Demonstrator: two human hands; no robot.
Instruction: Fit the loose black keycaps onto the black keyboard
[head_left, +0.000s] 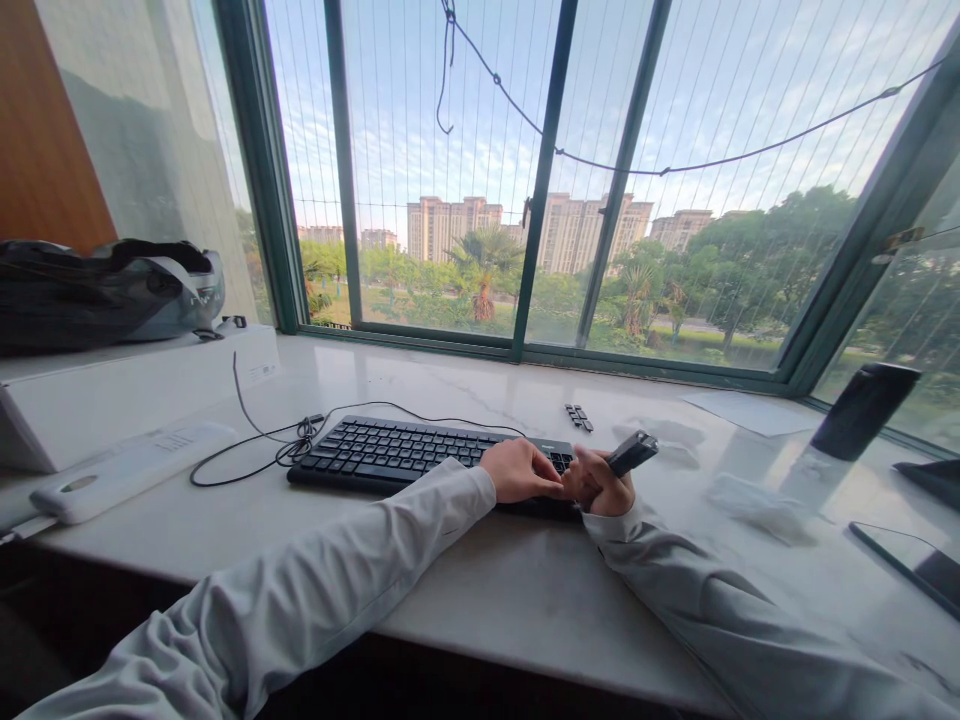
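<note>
A black keyboard (405, 452) lies on the white surface, its right part partly covered by my hands. Over that part, my left hand (519, 470) is bent with thumb and fingers pinched together; whatever is between them is too small to make out. Close against it, my right hand (600, 482) is wrapped round a dark tool with a shiny end (634, 453), which points up and to the right. The kind of tool is not clear. Just behind the keyboard sit several loose black keycaps (578, 417).
A coiled black cable (304, 437) lies left of the keyboard. Farther left are a white power strip (127, 475) and a white box (150, 385) bearing a dark bag (105, 295). Clear plastic wrapping (761, 505), a black upright object (862, 410) and a phone-like slab (911, 560) are rightward.
</note>
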